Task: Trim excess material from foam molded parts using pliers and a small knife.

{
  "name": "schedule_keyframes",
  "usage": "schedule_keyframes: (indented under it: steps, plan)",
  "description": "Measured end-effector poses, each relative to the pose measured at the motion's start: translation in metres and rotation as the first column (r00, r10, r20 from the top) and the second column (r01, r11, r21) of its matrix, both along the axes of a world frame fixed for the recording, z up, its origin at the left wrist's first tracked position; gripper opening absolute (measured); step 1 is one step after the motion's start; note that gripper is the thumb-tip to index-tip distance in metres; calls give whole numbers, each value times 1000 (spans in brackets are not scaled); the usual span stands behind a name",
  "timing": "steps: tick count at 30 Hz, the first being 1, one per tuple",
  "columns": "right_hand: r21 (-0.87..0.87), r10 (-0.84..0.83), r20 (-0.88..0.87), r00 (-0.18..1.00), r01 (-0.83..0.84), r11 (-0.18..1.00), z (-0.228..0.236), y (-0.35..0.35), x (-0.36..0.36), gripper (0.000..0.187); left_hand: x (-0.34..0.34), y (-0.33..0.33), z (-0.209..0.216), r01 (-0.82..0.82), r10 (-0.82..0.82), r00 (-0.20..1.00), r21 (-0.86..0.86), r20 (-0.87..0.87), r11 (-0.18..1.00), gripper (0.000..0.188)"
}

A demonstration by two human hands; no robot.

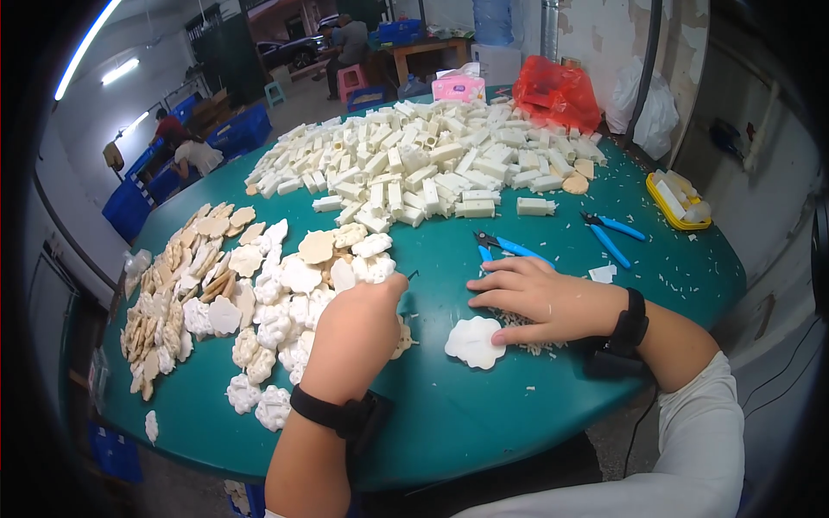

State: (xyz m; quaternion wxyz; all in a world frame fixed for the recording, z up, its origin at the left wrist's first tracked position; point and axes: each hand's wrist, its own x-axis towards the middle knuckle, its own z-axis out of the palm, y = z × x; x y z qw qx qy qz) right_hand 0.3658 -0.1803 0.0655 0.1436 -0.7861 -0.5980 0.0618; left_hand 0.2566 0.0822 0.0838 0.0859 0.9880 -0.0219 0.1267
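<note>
A white, scallop-edged plastic piece (473,344) lies flat on the green table. My right hand (548,302) rests beside it, fingers stretched apart, with the thumb at its right edge. My left hand (367,321) is closed in a fist at the right side of a heap of white and cream scalloped pieces (285,298). A thin dark tip (414,274) shows just past its knuckles; what the fist holds is hidden. Blue-handled nippers (514,246) lie just beyond my right fingers. Small white offcuts (535,347) are partly under my right palm.
A large pile of white rectangular plastic tubes (414,164) covers the table's far side. Another pair of blue-handled nippers (613,237) lies right. Farther back are a red plastic bag (557,93), a pink tissue pack (458,87) and a yellow tray (678,203). Other people sit in the background.
</note>
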Motion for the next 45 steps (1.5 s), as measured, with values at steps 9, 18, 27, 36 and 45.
schedule_keyframes:
  steps: [9, 18, 27, 36, 45]
  plan:
    - [12, -1, 5, 1000, 1, 1000, -1, -6, -8, 59, -14, -15, 9, 15, -16, 997, -26, -72, 1000, 25]
    - [10, 5, 58, 998, -5, 1000, 6, -2, -1, 53, 11, -1, -2, 40, -35, 999, -195, 26, 980, 17]
    - [-52, -37, 93, 995, 41, 998, 7, 6, -8, 47, 13, 4, -19, 50, -32, 995, -211, 90, 976, 20]
    - [326, -154, 275, 949, 58, 943, 53, -4, -10, 61, 15, 1, -17, 25, 34, 979, -288, 199, 957, 26]
    - [362, 315, -272, 909, -207, 909, 43, -48, -128, 35, 18, 7, -18, -5, 124, 958, -416, 260, 909, 27]
